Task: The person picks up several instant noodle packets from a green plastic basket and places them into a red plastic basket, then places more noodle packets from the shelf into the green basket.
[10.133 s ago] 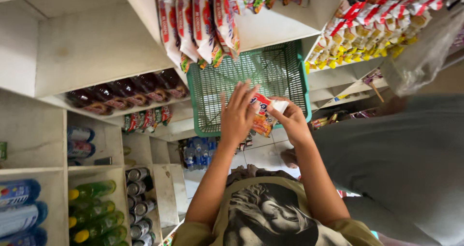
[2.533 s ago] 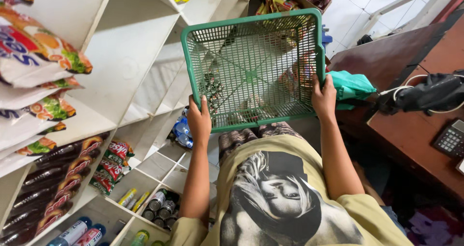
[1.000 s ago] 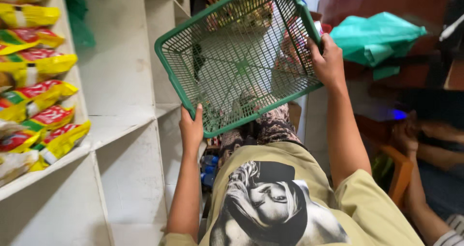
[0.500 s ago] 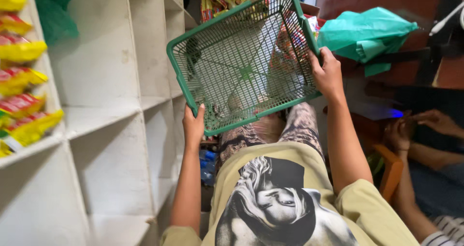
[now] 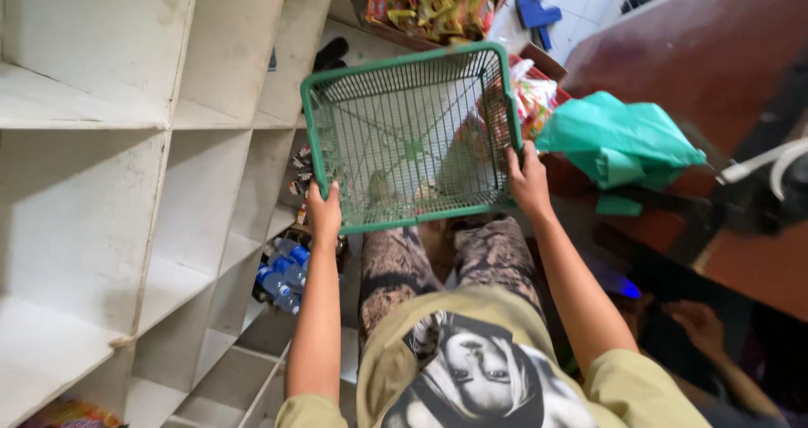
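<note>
- A green wire basket sits at the centre of the view, held out in front of the person above their patterned trousers.
- The left hand, at 7 o'clock of the basket, has its grip pinching the near rim corner.
- The right hand, at 4 o'clock, has its grip pinching the right rim.
- White shelves stand at 9 o'clock.
- A green plastic bag lies on the dark table at 3 o'clock.
- Snack packets show at 12 o'clock.
</note>
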